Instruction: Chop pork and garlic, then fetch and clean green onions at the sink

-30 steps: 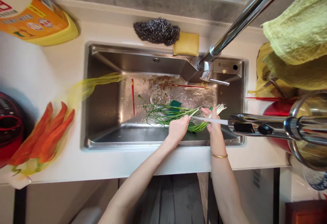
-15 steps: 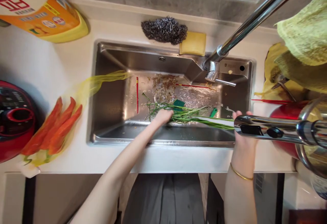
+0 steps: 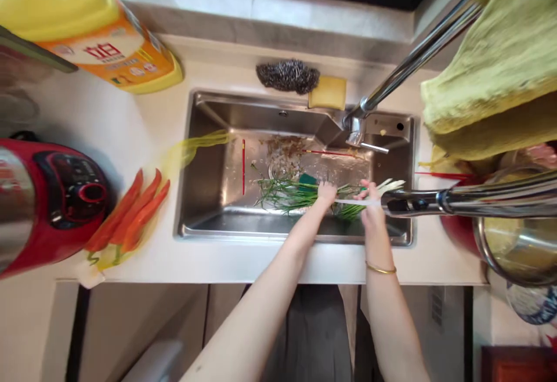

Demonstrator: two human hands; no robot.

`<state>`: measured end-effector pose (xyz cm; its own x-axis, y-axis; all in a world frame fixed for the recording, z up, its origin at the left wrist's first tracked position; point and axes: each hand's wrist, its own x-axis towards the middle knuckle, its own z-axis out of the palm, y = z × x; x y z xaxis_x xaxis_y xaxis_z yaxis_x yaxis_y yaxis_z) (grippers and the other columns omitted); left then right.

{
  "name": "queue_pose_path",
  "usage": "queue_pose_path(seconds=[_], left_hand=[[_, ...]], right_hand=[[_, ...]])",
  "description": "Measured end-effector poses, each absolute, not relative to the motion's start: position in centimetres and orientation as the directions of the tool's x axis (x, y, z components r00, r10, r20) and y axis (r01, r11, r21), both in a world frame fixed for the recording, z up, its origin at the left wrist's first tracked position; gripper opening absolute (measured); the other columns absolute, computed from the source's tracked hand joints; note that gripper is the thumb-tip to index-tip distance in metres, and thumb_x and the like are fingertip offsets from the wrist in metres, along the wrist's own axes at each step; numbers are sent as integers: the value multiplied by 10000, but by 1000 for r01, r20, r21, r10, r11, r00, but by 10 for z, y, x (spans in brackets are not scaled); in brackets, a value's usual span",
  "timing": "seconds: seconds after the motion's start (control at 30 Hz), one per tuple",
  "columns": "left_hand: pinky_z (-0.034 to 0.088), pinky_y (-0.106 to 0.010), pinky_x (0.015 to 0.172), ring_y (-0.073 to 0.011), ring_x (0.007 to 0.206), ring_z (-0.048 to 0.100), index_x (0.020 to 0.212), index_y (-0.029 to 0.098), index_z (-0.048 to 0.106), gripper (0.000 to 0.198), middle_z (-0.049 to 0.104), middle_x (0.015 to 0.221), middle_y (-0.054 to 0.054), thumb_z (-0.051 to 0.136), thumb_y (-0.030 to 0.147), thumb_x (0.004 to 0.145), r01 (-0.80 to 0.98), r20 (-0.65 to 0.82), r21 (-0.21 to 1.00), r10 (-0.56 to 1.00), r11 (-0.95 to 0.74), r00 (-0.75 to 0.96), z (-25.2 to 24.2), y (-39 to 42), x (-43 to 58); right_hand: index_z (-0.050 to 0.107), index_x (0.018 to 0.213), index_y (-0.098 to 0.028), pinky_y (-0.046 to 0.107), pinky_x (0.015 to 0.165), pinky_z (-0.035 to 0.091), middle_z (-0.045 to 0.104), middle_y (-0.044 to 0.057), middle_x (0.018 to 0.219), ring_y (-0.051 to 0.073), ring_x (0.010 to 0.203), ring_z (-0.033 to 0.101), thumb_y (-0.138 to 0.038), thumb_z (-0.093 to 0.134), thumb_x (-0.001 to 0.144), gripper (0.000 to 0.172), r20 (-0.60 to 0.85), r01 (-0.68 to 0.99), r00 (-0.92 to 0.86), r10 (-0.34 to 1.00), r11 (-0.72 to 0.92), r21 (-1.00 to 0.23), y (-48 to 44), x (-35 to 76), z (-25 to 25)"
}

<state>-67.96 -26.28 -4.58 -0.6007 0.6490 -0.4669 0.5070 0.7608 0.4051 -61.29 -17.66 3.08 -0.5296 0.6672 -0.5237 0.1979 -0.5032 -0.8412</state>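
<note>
A bundle of scallions [image 3: 289, 193] lies across the sink [image 3: 243, 228], green tops to the left and white ends to the right. My left hand [image 3: 327, 192] is closed around the middle of the bundle. Near the white ends, my right hand [image 3: 372, 201] has its fingers apart, touching or just over the stalks. From the chrome faucet head [image 3: 409, 203] a stream of water runs leftward across the right hand and partly hides it.
Red chopsticks [image 3: 243, 167] and brown peelings [image 3: 282, 148] lie in the sink. Behind it sit a steel scrubber [image 3: 288, 76] and a yellow sponge [image 3: 328, 93]. Carrot-like red peppers [image 3: 134, 213], a detergent bottle [image 3: 130, 51] and a red appliance [image 3: 65, 196] stand left; a yellow cloth [image 3: 491, 68] hangs right.
My left hand has moved right along the scallions. My right hand has come left from beside the faucet head to the bundle's white end. The view has shifted.
</note>
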Motion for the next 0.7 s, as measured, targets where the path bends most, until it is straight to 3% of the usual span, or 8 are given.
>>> queue_pose_path(seconds=[0.1, 0.27, 0.33, 0.47, 0.57, 0.7], left_hand=[[335, -362, 840, -219, 907, 528, 831, 87, 637, 200, 637, 873, -166, 446, 138, 802, 484, -454, 400, 627, 778, -633, -49, -266, -683], [355, -313, 825, -203, 928, 525, 913, 109, 622, 231, 625, 940, -152, 423, 175, 815, 427, -374, 428, 587, 796, -719, -43, -293, -706], [373, -266, 787, -166, 865, 541, 959, 130, 595, 243, 629, 911, -106, 397, 193, 833, 364, -303, 547, 583, 754, -753, -33, -299, -712], [378, -191, 643, -95, 646, 503, 909, 139, 578, 257, 598, 727, -4, 370, 279, 855, 192, -212, 840, 633, 508, -744, -8, -306, -703], [358, -171, 600, -79, 625, 465, 844, 130, 570, 283, 571, 708, 16, 375, 334, 850, 99, -209, 905, 635, 413, -744, 9, -311, -686], [352, -169, 584, -81, 630, 473, 831, 119, 565, 322, 578, 712, 6, 357, 362, 856, 8, -262, 909, 586, 418, -767, 25, -315, -672]], right_hand=[[603, 764, -164, 212, 418, 395, 427, -91, 409, 62, 373, 398, -445, 616, 651, 303, -613, 247, -547, 570, -590, -769, -195, -631, 15], [568, 696, -168, 177, 378, 333, 438, -95, 412, 45, 364, 373, -342, 663, 609, 217, -616, 224, -450, 646, -586, -779, -205, -627, -1], [586, 788, -161, 170, 375, 320, 526, -67, 505, 40, 385, 391, -343, 670, 600, 274, -608, 210, -485, 628, -592, -778, -209, -624, -1], [579, 996, -178, 158, 362, 303, 588, -40, 659, 27, 398, 384, -392, 659, 610, 448, -584, 215, -571, 577, -582, -785, -219, -633, 8], [612, 887, -158, 158, 380, 333, 586, -22, 652, 43, 446, 426, -414, 616, 641, 355, -546, 234, -553, 629, -512, -827, -222, -643, 12], [609, 729, -156, 202, 462, 416, 605, 21, 645, 89, 535, 507, -421, 578, 678, 272, -529, 253, -522, 669, -470, -845, -226, -645, 14]])
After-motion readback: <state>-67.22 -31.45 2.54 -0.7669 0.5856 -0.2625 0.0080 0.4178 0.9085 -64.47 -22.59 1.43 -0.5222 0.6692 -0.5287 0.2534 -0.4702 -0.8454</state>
